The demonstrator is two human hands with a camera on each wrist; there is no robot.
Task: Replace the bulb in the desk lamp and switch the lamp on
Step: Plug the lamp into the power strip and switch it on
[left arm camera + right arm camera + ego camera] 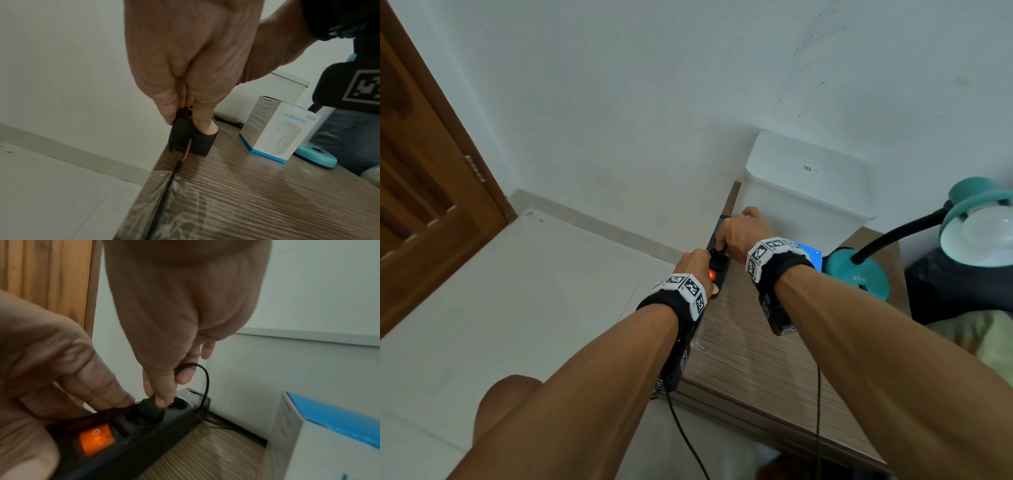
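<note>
A teal desk lamp stands at the table's right, with its base (859, 278) on the wood and a white bulb (984, 236) seated in the shade. A black power strip (718, 265) lies along the table's left edge, and its orange switch (96, 440) glows. My left hand (703, 270) grips the strip's near end, fingers on top and thumb at the side. Just beyond it, my right hand (722, 247) pinches a black plug (151, 408) that sits in the first socket. The plug's thin cord (205, 382) loops behind my fingers.
A white humidifier box (275, 129) with a blue edge stands between the strip and the lamp base. A white lidded bin (808, 185) sits against the wall behind it. The strip's cable (164, 186) runs off the wooden table (774, 370). A brown door (424, 192) is at the left.
</note>
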